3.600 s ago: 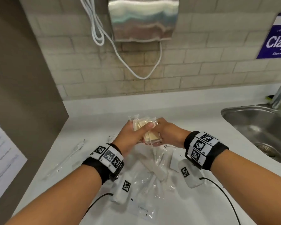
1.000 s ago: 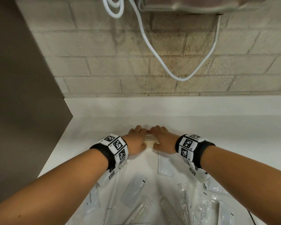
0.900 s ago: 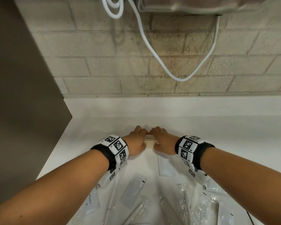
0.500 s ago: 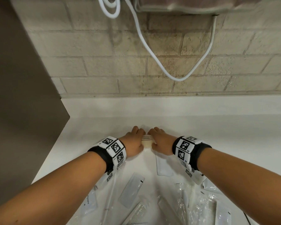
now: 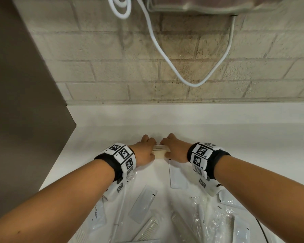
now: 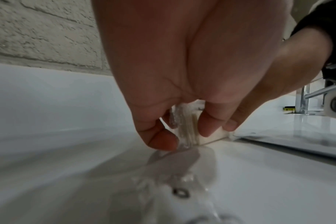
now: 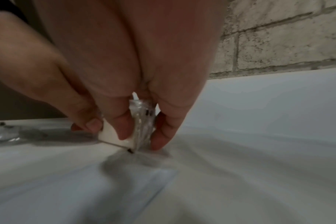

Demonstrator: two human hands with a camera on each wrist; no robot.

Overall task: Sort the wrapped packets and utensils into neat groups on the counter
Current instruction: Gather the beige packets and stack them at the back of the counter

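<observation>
both hands (image 5: 146, 151) (image 5: 175, 150) pinched the packet stack (image 5: 159, 151) on edge | sat 12 o'clock on tabletop (image 5: 218, 130) | risk: slick wrappers, stack probably topples once grip loosens

Bare counter (image 5: 218, 137) beyond; packets (image 5: 142, 206) behind.

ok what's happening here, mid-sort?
A person is squaring up a small stack of wrapped packets standing on edge on the white counter near the brick wall. The left hand and right hand pinch the stack from either side, fingers touching the counter. Closer to the person, loose sachets and wrapped combs lie unsorted.
</observation>
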